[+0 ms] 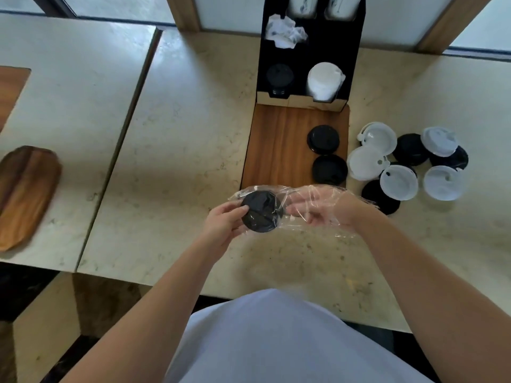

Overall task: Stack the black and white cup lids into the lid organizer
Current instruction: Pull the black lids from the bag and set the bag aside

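Note:
My left hand [224,219] grips a black lid [261,211] that sits inside a clear plastic sleeve [307,190], held above the table's front. My right hand [320,212] is inside the sleeve, its fingers pointing toward the lid and blurred by the plastic. The black lid organizer [348,64] stands at the back, with a black lid stack [279,77] in its left slot and a white lid stack [323,81] in its right slot. Two black lids [323,139] lie on the wooden board [276,145]. Loose white lids [398,182] and black lids [410,149] lie mixed at the right.
Crumpled paper [286,31] and paper cups [301,6] fill the organizer's upper slots. A dark wooden tray [25,194] lies on the neighbouring table at the left. A gap [124,134] separates the two marble tables.

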